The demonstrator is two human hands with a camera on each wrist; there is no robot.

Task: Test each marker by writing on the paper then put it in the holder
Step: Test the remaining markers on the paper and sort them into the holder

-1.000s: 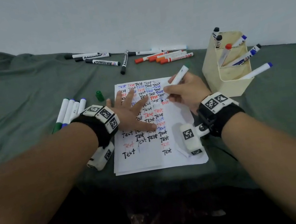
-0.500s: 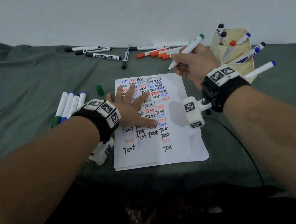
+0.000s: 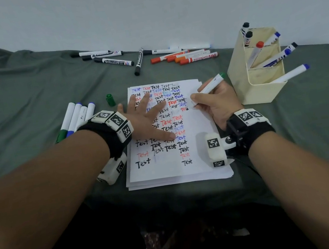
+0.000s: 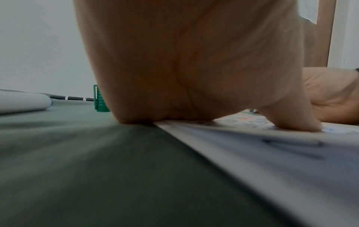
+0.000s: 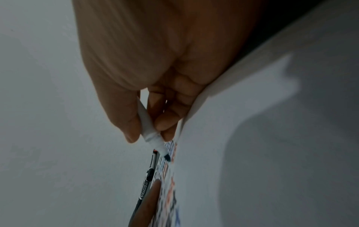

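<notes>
Since half a second ago, my right hand (image 3: 218,103) has brought the gripped green marker (image 3: 210,86) back onto the paper (image 3: 203,161). My left hand (image 3: 148,120) presses flat. Six markers fill the holder (image 3: 260,88); many remain.

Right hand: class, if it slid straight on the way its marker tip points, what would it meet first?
Probably the left hand's fingers, spread flat on the paper. The right hand aims its green marker leftward across the sheet; height is unclear.
</notes>
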